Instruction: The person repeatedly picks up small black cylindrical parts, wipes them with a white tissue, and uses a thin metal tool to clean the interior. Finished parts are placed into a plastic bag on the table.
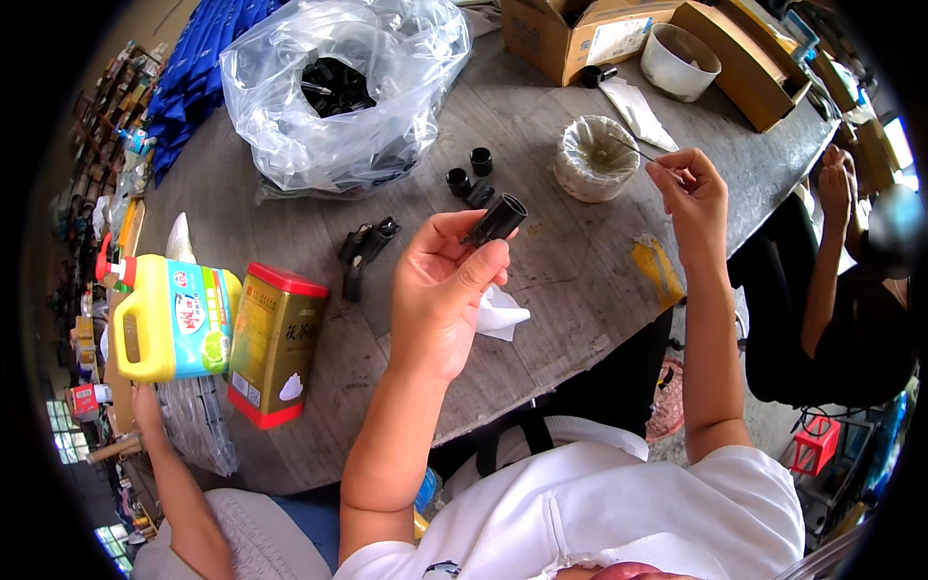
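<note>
My left hand (440, 285) holds a short black plastic tube (502, 218) between thumb and fingers, its open end tilted up and away. My right hand (691, 184) pinches a thin dark stick (635, 150), whose far end reaches over a small round tub (587, 189) lined with clear plastic. What lies inside the tub is hard to make out. Just beyond my left hand, several black plastic caps (480, 160) lie on the table. More black parts (365, 244) sit to its left. A crumpled white tissue (501, 314) lies under my left hand.
A clear bag (387, 145) of black parts stands at the far left. Nearer are a yellow jug (153, 333) and a gold-and-red tin (275, 343). Cardboard boxes (536, 41) and a white bowl (680, 68) stand far right. People sit on both sides; one's forearm (179, 474) is beside the jug.
</note>
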### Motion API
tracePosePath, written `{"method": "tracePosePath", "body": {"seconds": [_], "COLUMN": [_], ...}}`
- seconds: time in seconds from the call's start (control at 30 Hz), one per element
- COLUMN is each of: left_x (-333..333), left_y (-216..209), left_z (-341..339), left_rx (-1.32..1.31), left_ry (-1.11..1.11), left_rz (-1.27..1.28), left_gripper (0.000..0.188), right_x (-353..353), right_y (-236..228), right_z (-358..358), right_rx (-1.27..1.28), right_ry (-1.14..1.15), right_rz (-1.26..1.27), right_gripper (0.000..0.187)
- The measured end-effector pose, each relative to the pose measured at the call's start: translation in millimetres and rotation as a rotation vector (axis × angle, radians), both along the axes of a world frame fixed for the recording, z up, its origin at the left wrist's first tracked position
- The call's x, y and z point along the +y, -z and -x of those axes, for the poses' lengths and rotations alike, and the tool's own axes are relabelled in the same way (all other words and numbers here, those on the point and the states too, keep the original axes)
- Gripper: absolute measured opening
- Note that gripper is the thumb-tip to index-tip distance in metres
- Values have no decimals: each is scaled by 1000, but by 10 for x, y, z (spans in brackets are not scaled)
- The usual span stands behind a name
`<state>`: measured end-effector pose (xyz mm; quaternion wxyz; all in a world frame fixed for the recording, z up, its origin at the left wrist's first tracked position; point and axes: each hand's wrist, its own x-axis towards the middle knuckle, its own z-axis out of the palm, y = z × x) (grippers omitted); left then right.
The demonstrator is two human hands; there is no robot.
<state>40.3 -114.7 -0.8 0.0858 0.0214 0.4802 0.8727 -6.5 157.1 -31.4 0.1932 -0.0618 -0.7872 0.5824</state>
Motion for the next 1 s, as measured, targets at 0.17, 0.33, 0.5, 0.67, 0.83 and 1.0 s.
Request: {"method": "tracePosePath", "body": {"seconds": [0.17,0.33,0.5,0.67,0.83,1.0], "left_x": [-9,-23,-22,-13,-1,20], "left_y": [-40,-40,-65,-80,-63,-41], "left_z": [0,-44,-63,-60,-70,-78], "left_rx": [-96,-200,-204,-200,-183,-146], "left_ry": [53,106,176,188,199,173], "left_rz": [-113,-239,-243,-253,-252,-243], "left_gripper": [25,32,38,38,34,29], "right_x": [-90,-362,-653,-801,-837,-860], "right_y": [-105,-337,-391,-350,-340,-328], "right_z": [-63,-405,-647,-695,-689,-690], "right_rx": [-26,333,657,682,675,659], "right_ry": [94,-83,-196,-183,-162,-149], "right_rz": [-13,6,-298,-326,-348,-331], "right_gripper": [12,10,20,24,26,24]}}
